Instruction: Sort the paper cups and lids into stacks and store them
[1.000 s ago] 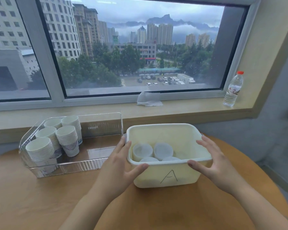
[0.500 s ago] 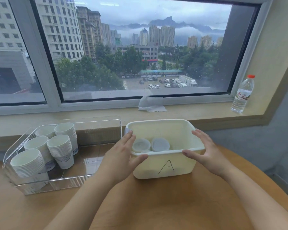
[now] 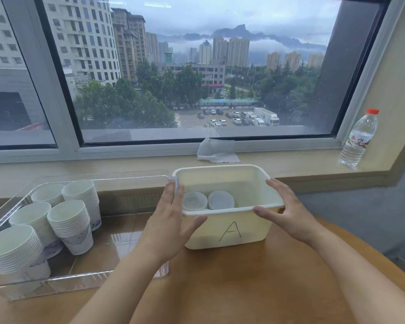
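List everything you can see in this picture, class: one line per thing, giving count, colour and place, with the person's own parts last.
cup stacks: five, white, in the clear tray, left
clear tray: one, transparent, on the table's left
bin marked A: one, cream, table centre
lid stacks: at least two visible, translucent white, inside the bin
table: one, wooden brown, foreground
tissue: one, white, on the windowsill
water bottle: one, clear with red cap, sill, right
left hand: one, fingers straight, against the bin's left side
right hand: one, fingers straight, at the bin's right rim
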Demonstrator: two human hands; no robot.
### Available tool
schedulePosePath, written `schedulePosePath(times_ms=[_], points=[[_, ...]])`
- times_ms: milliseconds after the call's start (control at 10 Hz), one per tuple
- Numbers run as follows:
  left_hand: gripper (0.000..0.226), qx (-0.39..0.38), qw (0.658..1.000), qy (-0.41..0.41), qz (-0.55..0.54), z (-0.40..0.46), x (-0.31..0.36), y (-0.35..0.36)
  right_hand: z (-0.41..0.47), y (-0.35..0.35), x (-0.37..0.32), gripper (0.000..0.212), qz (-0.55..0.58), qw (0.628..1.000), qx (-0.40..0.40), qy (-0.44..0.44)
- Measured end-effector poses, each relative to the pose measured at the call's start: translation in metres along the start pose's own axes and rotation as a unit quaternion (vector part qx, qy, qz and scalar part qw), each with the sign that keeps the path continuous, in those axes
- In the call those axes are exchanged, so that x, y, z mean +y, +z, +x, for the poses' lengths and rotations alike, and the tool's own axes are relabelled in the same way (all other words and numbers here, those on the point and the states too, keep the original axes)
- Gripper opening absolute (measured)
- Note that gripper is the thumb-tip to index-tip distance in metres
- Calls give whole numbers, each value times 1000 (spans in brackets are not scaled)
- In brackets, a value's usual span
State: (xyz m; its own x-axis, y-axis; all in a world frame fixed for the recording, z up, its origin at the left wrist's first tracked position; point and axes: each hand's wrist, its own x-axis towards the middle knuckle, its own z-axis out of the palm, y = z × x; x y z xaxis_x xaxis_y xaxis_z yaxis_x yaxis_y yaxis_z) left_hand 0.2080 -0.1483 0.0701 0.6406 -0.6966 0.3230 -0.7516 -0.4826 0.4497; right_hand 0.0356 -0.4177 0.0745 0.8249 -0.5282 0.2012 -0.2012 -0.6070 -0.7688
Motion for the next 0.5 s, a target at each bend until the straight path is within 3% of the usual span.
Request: schedulePosePath(times_ms=[300, 400, 500], points=[[106, 0, 1000, 19, 22, 2, 1, 3, 3, -3, 2, 115, -13, 1000, -9, -6], [96, -29, 999, 12, 44, 2, 1, -5, 0, -8, -5, 109, -48, 999, -23, 7], [86, -68, 994, 18, 81, -15, 9, -22, -8, -3, -18, 89, -133, 991, -6, 14]])
